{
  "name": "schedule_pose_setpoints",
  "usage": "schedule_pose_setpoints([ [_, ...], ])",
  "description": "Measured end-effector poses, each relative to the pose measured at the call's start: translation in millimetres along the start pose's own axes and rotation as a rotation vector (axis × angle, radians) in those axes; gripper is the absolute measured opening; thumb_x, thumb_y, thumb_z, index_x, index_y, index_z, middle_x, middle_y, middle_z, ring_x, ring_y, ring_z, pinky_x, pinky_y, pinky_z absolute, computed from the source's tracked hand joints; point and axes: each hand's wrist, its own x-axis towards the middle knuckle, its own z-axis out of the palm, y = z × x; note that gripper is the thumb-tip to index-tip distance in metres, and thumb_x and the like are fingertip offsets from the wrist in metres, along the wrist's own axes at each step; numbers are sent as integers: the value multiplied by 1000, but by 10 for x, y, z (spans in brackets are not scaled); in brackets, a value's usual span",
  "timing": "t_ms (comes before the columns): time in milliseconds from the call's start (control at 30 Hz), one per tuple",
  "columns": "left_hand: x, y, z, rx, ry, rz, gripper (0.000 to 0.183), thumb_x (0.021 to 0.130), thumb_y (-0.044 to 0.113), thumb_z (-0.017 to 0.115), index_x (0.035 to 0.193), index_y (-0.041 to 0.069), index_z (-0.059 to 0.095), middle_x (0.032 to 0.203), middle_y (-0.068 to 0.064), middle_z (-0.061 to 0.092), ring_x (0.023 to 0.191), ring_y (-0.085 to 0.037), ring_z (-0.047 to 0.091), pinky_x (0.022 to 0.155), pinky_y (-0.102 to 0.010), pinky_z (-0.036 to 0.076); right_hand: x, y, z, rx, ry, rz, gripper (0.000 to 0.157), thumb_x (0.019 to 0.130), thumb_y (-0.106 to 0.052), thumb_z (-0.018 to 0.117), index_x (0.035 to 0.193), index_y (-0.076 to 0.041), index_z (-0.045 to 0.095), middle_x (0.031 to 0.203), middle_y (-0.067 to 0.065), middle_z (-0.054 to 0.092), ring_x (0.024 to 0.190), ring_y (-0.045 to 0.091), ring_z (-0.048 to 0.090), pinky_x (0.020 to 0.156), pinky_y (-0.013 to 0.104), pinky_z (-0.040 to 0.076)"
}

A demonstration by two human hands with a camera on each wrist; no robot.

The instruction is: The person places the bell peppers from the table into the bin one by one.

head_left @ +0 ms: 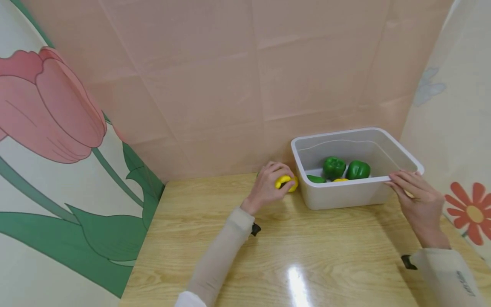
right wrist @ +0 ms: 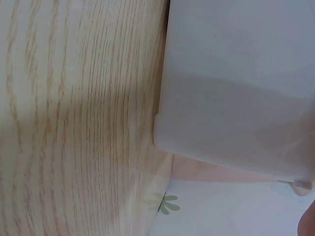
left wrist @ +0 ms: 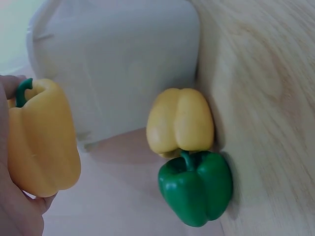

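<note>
My left hand grips a yellow bell pepper with a green stem, just left of a pale grey plastic bin. On the table beside the bin sit a second yellow bell pepper and a green bell pepper, close together; the hand mostly hides them in the head view. My right hand holds the bin's front right rim, fingers over the edge and thumb below. Inside the bin lie green bell peppers, and a bit of something yellow shows above the front wall.
The wood-grain table meets a pinkish sheet-covered wall at the back. A tulip-printed wall stands on the left. On the right, a flower-printed wall rises close to the bin and right hand.
</note>
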Motion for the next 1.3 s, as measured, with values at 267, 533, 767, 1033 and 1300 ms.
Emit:
schedule_pose_setpoints([
  [267, 54, -2, -29, -70, 95, 0, 11, 97, 27, 79, 104, 18, 78, 114, 4, 74, 114, -16, 61, 103, -26, 45, -11, 50, -5, -17, -19, -2, 18, 86, -6, 88, 102, 1, 84, 107, 25, 79, 122, 4, 71, 118, 44, 46],
  [533, 109, 41, -61, -103, 155, 0, 10, 97, 25, 79, 103, 17, 78, 115, 3, 74, 115, -17, 61, 105, -27, 46, -20, -21, -13, 2, 0, 13, 17, 84, -1, 88, 101, 2, 84, 111, 19, 80, 120, 4, 72, 117, 43, 47],
  [767, 162, 62, -105, -122, 164, 6, 11, 97, 24, 79, 104, 15, 78, 116, 1, 74, 116, -18, 60, 106, -27, 46, -13, 11, -23, -29, -31, 13, 20, 83, 0, 88, 103, 2, 84, 108, 25, 78, 122, 1, 69, 118, 43, 45],
  [1033, 191, 58, -147, -127, 181, 2, 10, 97, 22, 79, 104, 14, 78, 115, 0, 74, 116, -19, 61, 107, -28, 46, -43, 86, -26, -50, -47, 16, 21, 83, 0, 88, 103, 0, 84, 107, 26, 78, 123, 2, 69, 118, 44, 45],
  [1300, 257, 95, -165, -122, 195, 19, 12, 97, 24, 78, 105, 15, 78, 116, 0, 74, 117, -20, 60, 106, -27, 46, -51, 133, -47, -70, -69, 23, 23, 83, -4, 89, 105, -2, 84, 109, 24, 79, 125, -3, 66, 118, 45, 45],
])
